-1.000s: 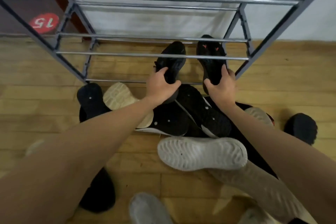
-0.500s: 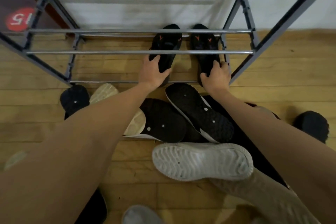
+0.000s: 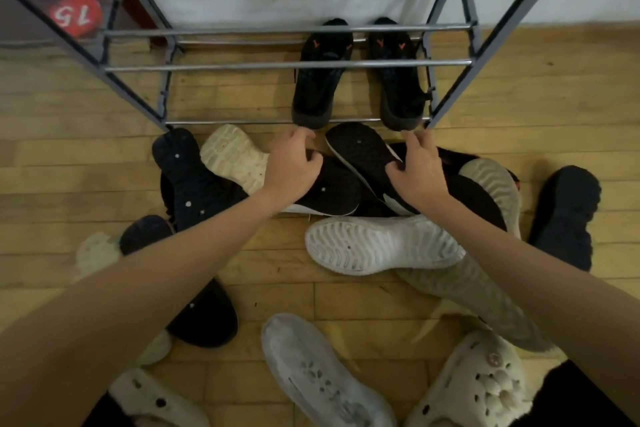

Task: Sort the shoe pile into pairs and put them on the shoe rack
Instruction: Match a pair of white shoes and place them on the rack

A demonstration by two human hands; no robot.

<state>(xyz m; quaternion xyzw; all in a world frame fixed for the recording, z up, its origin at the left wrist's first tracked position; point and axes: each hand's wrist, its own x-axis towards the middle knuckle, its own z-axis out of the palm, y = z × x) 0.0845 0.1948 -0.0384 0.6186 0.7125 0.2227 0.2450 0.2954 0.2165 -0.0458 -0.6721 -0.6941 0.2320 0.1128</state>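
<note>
Two black sneakers with orange marks stand side by side on the bottom tier of the grey metal shoe rack (image 3: 287, 64), the left one (image 3: 320, 80) and the right one (image 3: 398, 80), heels toward me. My left hand (image 3: 294, 166) hovers just in front of the left sneaker's heel, fingers curled and apart, holding nothing. My right hand (image 3: 415, 170) hangs below the right sneaker's heel, fingers spread, over an upturned black shoe with a white edge (image 3: 363, 159). Both hands are above the shoe pile on the floor.
The pile on the wooden floor holds a cream sole (image 3: 235, 159), black dotted soles (image 3: 194, 180), a white sneaker sole-up (image 3: 377, 246), a dark shoe (image 3: 564, 215) at right, and pale clogs (image 3: 485, 381) near me. The rack's upper tiers hold nothing.
Both hands have let go of the black sneakers and drawn back toward me, out of the rack. The pair now stands alone on the bottom tier.
</note>
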